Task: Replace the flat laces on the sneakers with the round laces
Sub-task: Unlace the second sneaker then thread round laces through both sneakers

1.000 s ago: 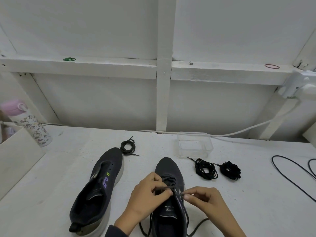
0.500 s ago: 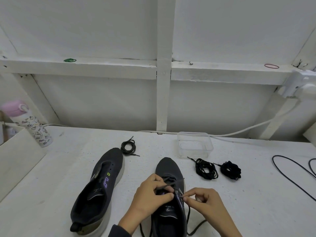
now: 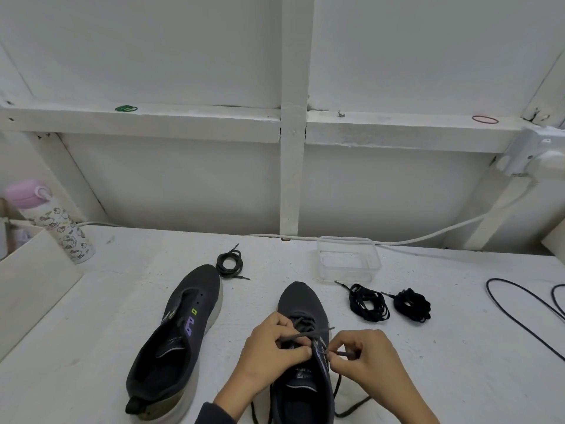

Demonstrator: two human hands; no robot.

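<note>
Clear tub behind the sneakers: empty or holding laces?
Empty: the clear tub shows a bare bottom; black lace bundles lie outside it.

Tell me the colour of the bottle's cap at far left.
The cap is pink, seen in the head view.

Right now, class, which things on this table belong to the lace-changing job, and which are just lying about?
Job: left hand, right hand, the lace they pinch, sneaker being laced, unlaced sneaker, coiled lace, two lace bundles.
Lying about: bottle, clear box, black cable, green band, red band.
</note>
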